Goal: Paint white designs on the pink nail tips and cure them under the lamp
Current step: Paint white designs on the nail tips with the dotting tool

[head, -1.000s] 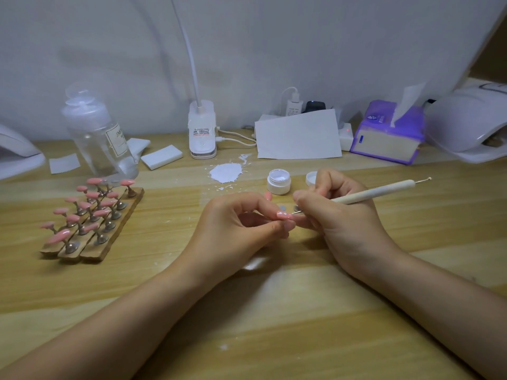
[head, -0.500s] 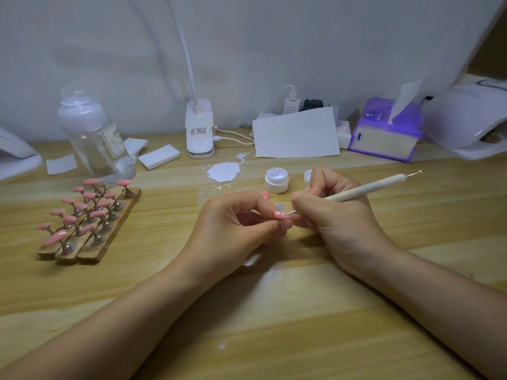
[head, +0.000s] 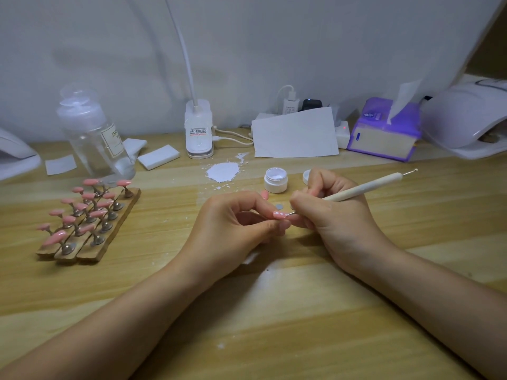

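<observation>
Pinching the tiny, light, slippery nail tip (head: pixel 279 215) by its edges in my left hand (head: pixel 233 229), right hand (head: pixel 337 215) gripping the dotting pen (head: pixel 365 187).

Wooden table (head: pixel 274 311), light grain. On it, L to R: white pad (head: pixel 60 165); clear bottle (head: pixel 94 138) w/ label; wooden rack (head: pixel 90 231) of pink nail tips on stands, front-left; white block (head: pixel 158 157); lamp base (head: pixel 199 130) w/ cable; white paint splat (head: pixel 222 171); open white jar (head: pixel 276 180); paper sheet (head: pixel 295 134); purple tissue box (head: pixel 384 135); white curing lamp (head: pixel 466 124), far right.
</observation>
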Available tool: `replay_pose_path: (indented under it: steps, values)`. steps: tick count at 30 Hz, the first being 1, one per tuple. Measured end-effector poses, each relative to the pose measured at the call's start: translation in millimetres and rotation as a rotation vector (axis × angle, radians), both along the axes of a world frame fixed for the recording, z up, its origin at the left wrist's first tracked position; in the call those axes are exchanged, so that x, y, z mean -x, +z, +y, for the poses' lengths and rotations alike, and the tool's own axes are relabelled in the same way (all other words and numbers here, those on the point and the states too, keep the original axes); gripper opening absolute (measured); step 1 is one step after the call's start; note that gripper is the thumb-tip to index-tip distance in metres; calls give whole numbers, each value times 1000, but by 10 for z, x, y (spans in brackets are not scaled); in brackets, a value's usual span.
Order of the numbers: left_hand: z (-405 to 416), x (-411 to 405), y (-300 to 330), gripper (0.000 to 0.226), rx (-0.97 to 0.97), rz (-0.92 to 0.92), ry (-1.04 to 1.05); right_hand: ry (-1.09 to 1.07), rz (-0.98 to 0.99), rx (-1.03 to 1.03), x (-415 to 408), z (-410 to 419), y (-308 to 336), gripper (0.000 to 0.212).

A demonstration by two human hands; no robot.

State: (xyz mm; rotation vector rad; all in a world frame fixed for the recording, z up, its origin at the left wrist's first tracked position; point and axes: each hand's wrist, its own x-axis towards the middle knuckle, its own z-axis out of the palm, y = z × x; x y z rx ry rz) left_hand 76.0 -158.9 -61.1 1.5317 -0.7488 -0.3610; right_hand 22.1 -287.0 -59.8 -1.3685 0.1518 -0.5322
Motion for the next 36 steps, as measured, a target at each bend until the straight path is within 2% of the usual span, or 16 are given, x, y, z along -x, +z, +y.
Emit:
replay_pose_path:
  steps: [36]
  values:
    - [0,0,3,21,-19,-2,9,-8,-6,24,16,10,17,44]
